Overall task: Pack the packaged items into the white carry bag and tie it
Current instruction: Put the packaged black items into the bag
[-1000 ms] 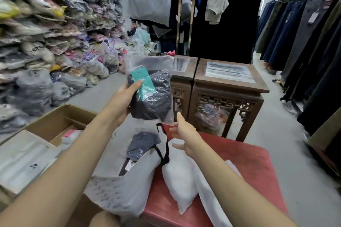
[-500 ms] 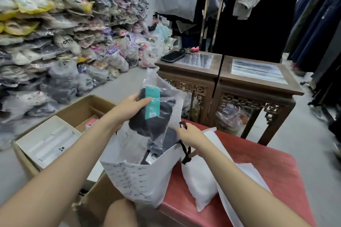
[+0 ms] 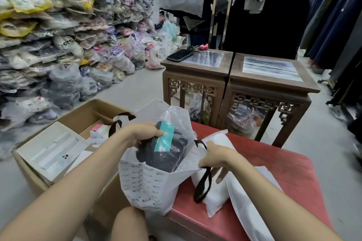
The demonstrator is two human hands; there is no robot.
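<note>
**Q:** Packing status?

**A:** In progress. Our left hand (image 3: 145,133) grips the packaged item (image 3: 166,148) (dark cloth in clear film, teal tag). It sits partway inside the mouth of the white carry bag (image 3: 148,180), with its top above the rim.

**Q:** And the other hand?

**A:** Our right hand (image 3: 217,157) pinches the bag's rim beside a black handle (image 3: 203,184), holding the mouth open. The hands are apart.

**Q:** Remaining steps?

**A:** We judge three: seat this item, load the white packets (image 3: 217,197) on the red table (image 3: 274,172) if they belong, and tie the bag — not yet done. We cannot tell what lies beneath the item.
</note>
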